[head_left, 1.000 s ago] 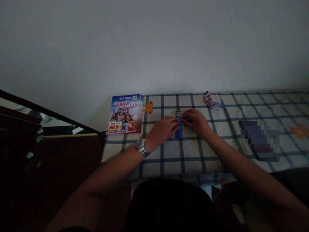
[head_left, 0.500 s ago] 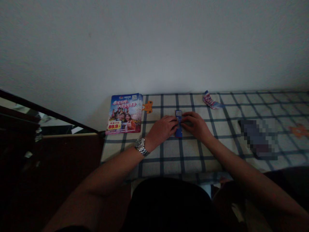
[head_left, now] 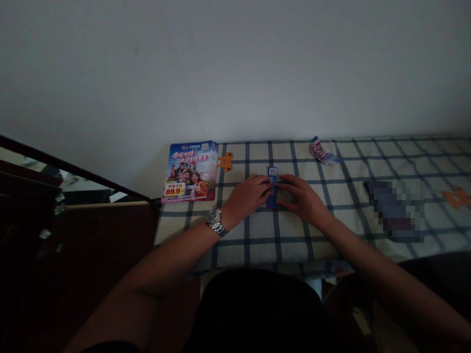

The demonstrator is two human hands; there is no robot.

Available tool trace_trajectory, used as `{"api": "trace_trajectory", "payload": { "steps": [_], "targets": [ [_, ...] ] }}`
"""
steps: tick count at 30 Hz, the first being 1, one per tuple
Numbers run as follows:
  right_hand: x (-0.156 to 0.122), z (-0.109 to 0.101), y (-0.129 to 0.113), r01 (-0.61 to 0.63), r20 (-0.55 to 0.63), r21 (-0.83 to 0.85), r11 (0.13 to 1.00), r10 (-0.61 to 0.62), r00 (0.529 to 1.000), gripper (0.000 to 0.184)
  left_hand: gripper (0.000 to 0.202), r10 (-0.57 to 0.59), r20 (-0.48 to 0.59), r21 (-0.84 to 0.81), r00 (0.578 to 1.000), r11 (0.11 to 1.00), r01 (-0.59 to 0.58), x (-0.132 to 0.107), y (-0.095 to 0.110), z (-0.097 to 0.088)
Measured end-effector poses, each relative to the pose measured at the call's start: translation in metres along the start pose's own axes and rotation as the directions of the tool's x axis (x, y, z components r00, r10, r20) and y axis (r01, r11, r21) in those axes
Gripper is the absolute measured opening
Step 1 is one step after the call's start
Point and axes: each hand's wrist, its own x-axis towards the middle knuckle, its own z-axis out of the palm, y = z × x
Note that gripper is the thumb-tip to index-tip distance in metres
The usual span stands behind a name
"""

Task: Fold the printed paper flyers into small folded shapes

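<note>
A flyer folded into a narrow blue strip [head_left: 272, 191] lies upright in the view on the checked cloth, a QR code at its far end. My left hand [head_left: 249, 197], below a metal wristwatch [head_left: 215, 222], grips the strip's left side with bent fingers. Along the right edge rests my right hand [head_left: 301, 198], its thumb and fingers spread apart with the tips at or touching the paper. A stack of printed flyers [head_left: 190, 171] sits to the left of both hands.
A crumpled flyer piece [head_left: 323, 151] lies near the wall. Further right is a dark, pixelated flat object [head_left: 393, 208]. The checked cloth [head_left: 235, 250] covers the surface up to the wall [head_left: 235, 73]. A dark rail [head_left: 73, 169] slants down at the left.
My right hand's fingers have spread wider along the strip's edge, with the thumb lower. My left hand and the folded flyer are nearly where they were.
</note>
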Motion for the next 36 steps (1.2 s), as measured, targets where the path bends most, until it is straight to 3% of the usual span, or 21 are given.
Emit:
{"api": "trace_trajectory", "payload": {
  "steps": [5, 19, 29, 36],
  "targets": [
    [-0.005, -0.003, 0.000, 0.020, 0.053, -0.022, 1.000, -0.019, 0.998, 0.063, 0.021, -0.003, -0.004, -0.011, 1.000, 1.000, 0.003, 0.000, -0.001, 0.000],
    [-0.006, -0.002, 0.003, 0.051, 0.038, 0.015, 0.999, -0.052, 0.998, 0.066, 0.026, -0.005, 0.002, -0.006, 1.000, 1.000, 0.005, -0.001, 0.003, -0.001],
    [0.012, 0.002, -0.002, -0.068, -0.109, -0.020, 0.998, 0.065, 0.992, 0.020, 0.027, -0.008, 0.003, 0.014, 1.000, 1.000, 0.008, -0.001, 0.003, -0.001],
    [0.028, 0.005, 0.001, -0.151, -0.117, -0.107, 0.983, 0.139, 0.983, 0.010, 0.026, 0.004, 0.019, 0.031, 1.000, 1.000, -0.004, -0.001, 0.002, 0.000]
  ]
}}
